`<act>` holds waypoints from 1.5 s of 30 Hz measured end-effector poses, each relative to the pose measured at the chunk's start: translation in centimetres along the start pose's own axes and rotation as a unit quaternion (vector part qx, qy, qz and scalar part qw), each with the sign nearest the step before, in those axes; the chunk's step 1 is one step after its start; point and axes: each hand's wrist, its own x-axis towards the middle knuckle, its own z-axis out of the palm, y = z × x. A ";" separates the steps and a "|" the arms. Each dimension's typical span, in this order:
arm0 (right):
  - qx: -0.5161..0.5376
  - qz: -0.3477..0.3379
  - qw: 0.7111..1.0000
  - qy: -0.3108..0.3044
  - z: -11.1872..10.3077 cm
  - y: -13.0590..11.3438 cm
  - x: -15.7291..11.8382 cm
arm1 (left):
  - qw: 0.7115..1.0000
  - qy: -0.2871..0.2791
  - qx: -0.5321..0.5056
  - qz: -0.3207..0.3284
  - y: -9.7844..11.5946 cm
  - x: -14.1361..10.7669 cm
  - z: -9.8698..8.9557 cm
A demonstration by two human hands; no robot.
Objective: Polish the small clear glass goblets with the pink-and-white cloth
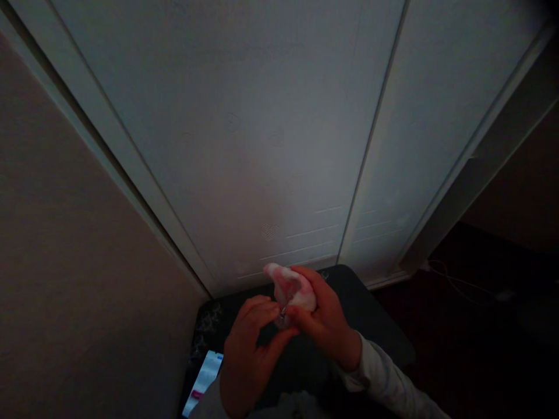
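Observation:
A soft pink and white cloth item (293, 285) is held above a dark table, at the lower middle of the view. My right hand (325, 320) wraps round its right side, with the thumb pressed on its front. My left hand (251, 349) is at its lower left, thumb and fingers closed on its bottom edge. Between my fingertips shows a small shiny bit, too small to make out. The room is dim.
The dark table (362, 308) with a pale pattern at its left edge stands against white panels (262, 145). A lit phone (204, 381) lies at its left. A white cable (458, 282) runs at the right.

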 end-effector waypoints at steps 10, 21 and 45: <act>-0.049 -0.003 0.997 0.055 0.4 -0.5 0.0 | 1.000 0.002 0.010 0.021 0.3 0.0 -0.2; -0.051 -0.015 0.995 0.079 0.8 -0.8 0.1 | 0.995 -0.029 0.061 0.073 1.0 0.3 -0.5; 0.108 0.145 0.979 0.099 0.6 1.0 -0.4 | 0.996 -0.055 0.000 -0.072 -0.2 -1.0 -0.2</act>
